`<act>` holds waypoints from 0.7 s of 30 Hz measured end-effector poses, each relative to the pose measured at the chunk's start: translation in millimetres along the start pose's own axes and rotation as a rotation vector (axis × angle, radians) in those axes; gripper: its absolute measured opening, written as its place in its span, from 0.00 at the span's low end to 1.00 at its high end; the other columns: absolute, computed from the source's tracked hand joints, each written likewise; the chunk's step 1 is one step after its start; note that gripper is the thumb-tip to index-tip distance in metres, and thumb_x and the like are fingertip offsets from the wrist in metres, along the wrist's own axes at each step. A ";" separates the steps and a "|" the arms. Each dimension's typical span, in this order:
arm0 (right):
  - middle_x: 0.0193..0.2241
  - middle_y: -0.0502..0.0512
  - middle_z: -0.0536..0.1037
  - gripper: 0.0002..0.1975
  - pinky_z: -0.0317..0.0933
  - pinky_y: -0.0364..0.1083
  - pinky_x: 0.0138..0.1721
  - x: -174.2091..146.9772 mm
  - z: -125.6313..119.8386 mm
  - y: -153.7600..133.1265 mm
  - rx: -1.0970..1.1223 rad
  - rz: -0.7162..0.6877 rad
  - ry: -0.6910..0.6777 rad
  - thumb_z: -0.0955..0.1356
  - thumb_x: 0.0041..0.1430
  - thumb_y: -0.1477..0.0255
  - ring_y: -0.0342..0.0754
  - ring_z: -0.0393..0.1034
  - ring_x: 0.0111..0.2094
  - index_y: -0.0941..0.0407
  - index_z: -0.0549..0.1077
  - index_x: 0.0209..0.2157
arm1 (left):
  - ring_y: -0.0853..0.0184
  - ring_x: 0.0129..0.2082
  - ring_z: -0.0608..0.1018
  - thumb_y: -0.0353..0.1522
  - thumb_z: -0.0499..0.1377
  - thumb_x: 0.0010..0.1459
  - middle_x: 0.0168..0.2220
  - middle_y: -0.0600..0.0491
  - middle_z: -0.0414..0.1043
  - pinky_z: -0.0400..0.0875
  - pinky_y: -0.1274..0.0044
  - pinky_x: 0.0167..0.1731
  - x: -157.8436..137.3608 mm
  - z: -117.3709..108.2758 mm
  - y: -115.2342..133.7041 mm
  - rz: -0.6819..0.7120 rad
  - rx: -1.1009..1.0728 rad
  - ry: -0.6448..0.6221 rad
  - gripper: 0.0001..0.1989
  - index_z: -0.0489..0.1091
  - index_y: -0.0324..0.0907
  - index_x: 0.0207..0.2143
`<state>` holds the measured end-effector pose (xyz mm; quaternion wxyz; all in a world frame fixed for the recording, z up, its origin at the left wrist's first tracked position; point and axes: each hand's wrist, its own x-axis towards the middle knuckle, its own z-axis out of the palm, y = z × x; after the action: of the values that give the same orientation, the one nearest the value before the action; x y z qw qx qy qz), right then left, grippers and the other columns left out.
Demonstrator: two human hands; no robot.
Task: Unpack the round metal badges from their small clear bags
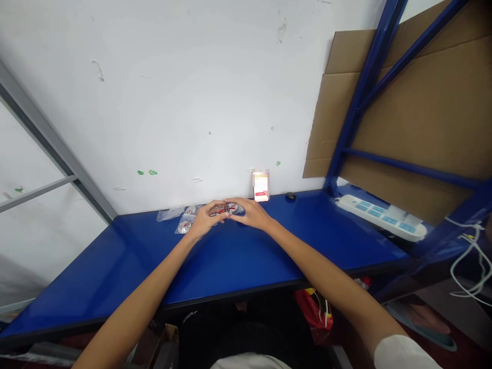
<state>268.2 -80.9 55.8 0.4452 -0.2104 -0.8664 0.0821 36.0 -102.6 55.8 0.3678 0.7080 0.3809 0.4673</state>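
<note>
Over the far middle of the blue table, my left hand (204, 219) and my right hand (251, 212) meet at their fingertips. Both are closed on a small black piece (226, 207), pinched between thumbs and fingers; its exact kind is too small to make out. Clear plastic bags lie just behind and left of my left hand. One bag (184, 226) contains a round whitish item with red on it, and another (191, 210) looks similar. More red and white shows between my hands, partly hidden by the fingers.
A lit phone (261, 185) leans on the wall behind my right hand. Right of it lies a small black object (291, 196). A white power strip (380, 217) runs along the table's right end, beside a blue metal frame (348, 120) and cardboard (423, 113).
</note>
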 end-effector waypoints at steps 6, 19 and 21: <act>0.60 0.54 0.79 0.26 0.70 0.54 0.61 -0.1 0.3 -0.7 -0.005 0.026 -0.001 0.72 0.69 0.65 0.54 0.77 0.58 0.46 0.69 0.66 | 0.63 0.37 0.83 0.44 0.72 0.57 0.52 0.44 0.79 0.81 0.71 0.37 0.1 -0.6 0.0 -0.002 -0.011 0.000 0.27 0.75 0.41 0.54; 0.60 0.55 0.79 0.29 0.70 0.54 0.60 -1.2 2.2 2.2 -0.020 0.009 -0.007 0.73 0.68 0.64 0.55 0.76 0.58 0.46 0.68 0.68 | 0.56 0.46 0.83 0.46 0.73 0.54 0.53 0.44 0.79 0.83 0.70 0.36 0.6 -0.7 -3.5 0.000 -0.023 0.005 0.29 0.77 0.42 0.53; 0.60 0.55 0.79 0.29 0.70 0.54 0.60 -1.3 2.3 2.2 -0.017 -0.001 -0.001 0.73 0.68 0.65 0.55 0.77 0.58 0.46 0.68 0.68 | 0.55 0.47 0.82 0.46 0.73 0.54 0.53 0.44 0.79 0.83 0.70 0.36 0.7 -0.5 -3.8 0.000 -0.026 0.005 0.28 0.77 0.42 0.54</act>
<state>267.6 -79.4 52.8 0.4431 -0.2139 -0.8674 0.0745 34.9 -100.3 52.9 0.3760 0.7022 0.3755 0.4738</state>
